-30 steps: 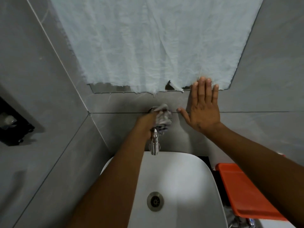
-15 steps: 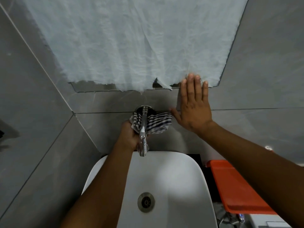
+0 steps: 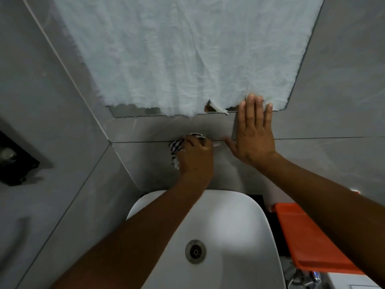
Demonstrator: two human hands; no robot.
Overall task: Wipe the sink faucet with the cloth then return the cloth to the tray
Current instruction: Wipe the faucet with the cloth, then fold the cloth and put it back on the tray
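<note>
My left hand is closed on a black-and-white striped cloth and wraps over the wall-mounted faucet above the white sink. The hand hides the spout; only the chrome wall flange shows above my knuckles. The cloth sticks out to the left of my fingers. My right hand lies flat and open against the grey wall tile, just right of the faucet, fingertips at the mirror's lower edge. An orange tray sits to the right of the sink, partly under my right forearm.
A white crumpled sheet covers the mirror above the faucet. A black holder is fixed to the left wall. The sink drain is in the basin's middle. Chrome fittings show below the tray.
My left hand has moved up over the faucet, covering the spout and bunching the cloth to its left. The right hand stays pressed on the wall. The view has shifted slightly.
</note>
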